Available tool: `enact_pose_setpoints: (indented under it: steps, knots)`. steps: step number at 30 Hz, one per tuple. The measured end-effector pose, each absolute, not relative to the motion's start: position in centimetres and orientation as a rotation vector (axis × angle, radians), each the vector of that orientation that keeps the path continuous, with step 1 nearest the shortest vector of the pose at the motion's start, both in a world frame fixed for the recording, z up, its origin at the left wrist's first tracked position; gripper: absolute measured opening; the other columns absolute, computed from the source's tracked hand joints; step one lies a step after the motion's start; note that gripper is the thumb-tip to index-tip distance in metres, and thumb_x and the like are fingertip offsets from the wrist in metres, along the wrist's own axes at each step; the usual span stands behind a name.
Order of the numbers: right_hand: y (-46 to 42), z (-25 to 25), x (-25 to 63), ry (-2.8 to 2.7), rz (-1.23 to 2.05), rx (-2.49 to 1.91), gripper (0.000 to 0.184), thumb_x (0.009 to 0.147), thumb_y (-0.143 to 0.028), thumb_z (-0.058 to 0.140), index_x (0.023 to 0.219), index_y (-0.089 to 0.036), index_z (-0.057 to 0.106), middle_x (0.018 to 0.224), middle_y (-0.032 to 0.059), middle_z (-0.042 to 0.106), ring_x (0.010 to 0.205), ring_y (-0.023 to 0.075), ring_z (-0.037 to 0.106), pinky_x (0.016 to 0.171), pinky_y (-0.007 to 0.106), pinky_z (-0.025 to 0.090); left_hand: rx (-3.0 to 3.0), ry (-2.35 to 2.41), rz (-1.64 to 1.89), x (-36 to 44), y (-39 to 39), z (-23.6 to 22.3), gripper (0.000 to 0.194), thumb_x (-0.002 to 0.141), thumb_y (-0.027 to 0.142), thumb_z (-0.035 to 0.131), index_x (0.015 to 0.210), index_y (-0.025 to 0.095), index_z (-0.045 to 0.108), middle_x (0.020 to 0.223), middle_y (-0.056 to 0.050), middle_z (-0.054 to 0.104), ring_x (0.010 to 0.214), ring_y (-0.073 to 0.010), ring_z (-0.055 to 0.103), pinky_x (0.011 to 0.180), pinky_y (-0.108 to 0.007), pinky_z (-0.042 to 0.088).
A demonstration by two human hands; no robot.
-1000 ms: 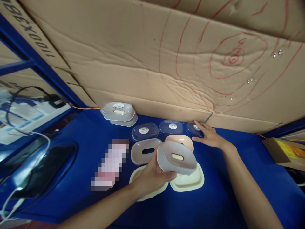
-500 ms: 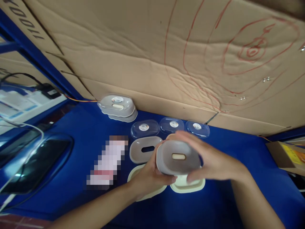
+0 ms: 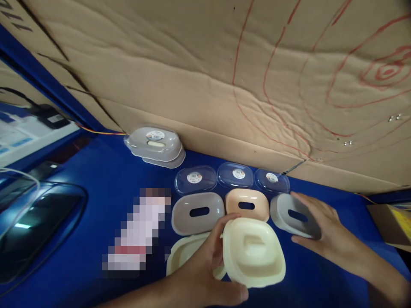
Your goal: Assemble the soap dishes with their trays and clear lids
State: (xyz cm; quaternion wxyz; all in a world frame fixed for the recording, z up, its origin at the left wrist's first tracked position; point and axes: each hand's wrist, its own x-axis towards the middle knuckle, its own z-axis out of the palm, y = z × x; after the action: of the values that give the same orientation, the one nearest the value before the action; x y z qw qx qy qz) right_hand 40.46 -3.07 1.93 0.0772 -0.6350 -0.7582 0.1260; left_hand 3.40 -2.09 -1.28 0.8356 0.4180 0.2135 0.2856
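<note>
My left hand (image 3: 221, 273) grips the left edge of a cream plastic base (image 3: 253, 273), tilted up, with a raised oval bump in its middle. My right hand (image 3: 321, 222) holds a grey oval dish (image 3: 279, 214) by its right side, thumb and fingers around it; its slot is open, blue showing through. Between and behind the hands are a peach slotted dish (image 3: 231, 199) and a lighter grey slotted dish (image 3: 183, 214). Another cream base (image 3: 175, 261) lies partly hidden under my left hand and forearm.
Three clear lids with round stickers, a left lid (image 3: 180, 179), a middle lid (image 3: 224, 171) and a right lid (image 3: 261, 177), line the back. A stacked set of dishes (image 3: 138, 147) stands back left against the cardboard wall (image 3: 192, 107). A black tablet-like device (image 3: 38, 239) and cables lie left.
The grey dish and the cream base seen through its slot have come apart. My right hand has carried the dish to the right; my left hand keeps a cream base. The view has shifted slightly.
</note>
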Motion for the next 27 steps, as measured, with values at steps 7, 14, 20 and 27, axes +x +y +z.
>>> enact_pose_setpoints:
  steps: [7, 14, 20, 27]
  knots:
    - [-3.3, -2.4, 41.8, -2.265, 0.398, -1.896, 0.096, 0.087, -0.059, 0.075, 0.167, -0.044, 0.023, 0.168, 0.0097, 0.044, 0.151, 0.0469, 0.045, 0.119, 0.073, 0.04, 0.882, 0.492, 0.502, 3.5, -1.5, -1.0, 0.106, 0.066, 0.01, 0.09, 0.153, 0.035, 0.037, 0.149, -0.011, 0.061, 0.144, -0.0367, 0.056, 0.124, -0.06, 0.034]
    - [-4.0, -2.5, 41.3, -2.226, 0.427, -1.86, 0.09, 0.093, -0.061, 0.07, 0.168, -0.047, 0.022, 0.176, 0.0049, 0.03, 0.158, 0.048, 0.033, 0.125, 0.076, 0.028, 0.944, 0.493, 0.446, 2.6, -1.1, -1.2, 0.108, 0.075, 0.015, 0.089, 0.159, 0.044, 0.028, 0.155, -0.011, 0.056, 0.144, -0.0376, 0.056, 0.121, -0.062, 0.039]
    - [-6.6, -0.6, 33.5, -2.233, 0.67, -1.454, 0.123, 0.075, -0.079, 0.08, 0.171, -0.042, 0.014, 0.181, 0.0057, 0.011, 0.16, 0.0531, 0.024, 0.121, 0.074, 0.039, 0.938, 0.547, 0.415, 2.9, -1.9, -0.8, 0.103, 0.078, 0.017, 0.088, 0.159, 0.045, 0.03, 0.156, -0.009, 0.055, 0.143, -0.0349, 0.056, 0.122, -0.061, 0.039]
    - [-8.9, -0.7, 32.2, -2.313, 0.805, -1.289, 0.122, 0.076, -0.063, 0.087, 0.171, -0.044, 0.012, 0.173, 0.0059, 0.037, 0.149, 0.0481, 0.048, 0.107, 0.068, 0.056, 1.334, 0.612, 0.477, 2.8, -2.4, -0.7, 0.111, 0.077, 0.027, 0.094, 0.164, 0.047, 0.028, 0.152, -0.01, 0.064, 0.136, -0.0354, 0.065, 0.11, -0.051, 0.056]
